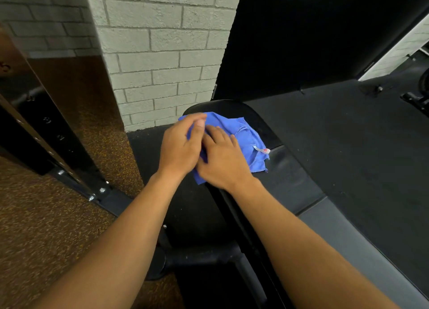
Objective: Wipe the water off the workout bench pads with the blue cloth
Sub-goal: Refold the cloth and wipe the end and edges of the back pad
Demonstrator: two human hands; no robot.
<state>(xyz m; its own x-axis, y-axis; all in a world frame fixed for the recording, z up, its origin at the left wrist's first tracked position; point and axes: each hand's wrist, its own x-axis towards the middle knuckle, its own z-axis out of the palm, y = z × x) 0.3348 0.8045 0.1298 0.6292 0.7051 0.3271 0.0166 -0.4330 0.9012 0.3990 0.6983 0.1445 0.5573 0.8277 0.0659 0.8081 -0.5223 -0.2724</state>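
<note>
While your left hand (178,146) and right hand (222,162) press flat, fingers relaxed, on the blue cloth (243,134) bunched over the far bench pad (260,120), you're likely mid-wipe; the nearer pad (290,181) seems to remain, though any water is too faint to see.

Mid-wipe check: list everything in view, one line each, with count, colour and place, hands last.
cloth: one, blue, crumpled on the far end of the bench pad
tag: one, white and red, on the cloth's right edge
bench pad: two sections seen, black, centre to lower right
brick wall: one, white, behind the bench
floor: brown speckled at left, black at right
left hand: one, on the cloth
right hand: one, flat on the cloth
</note>
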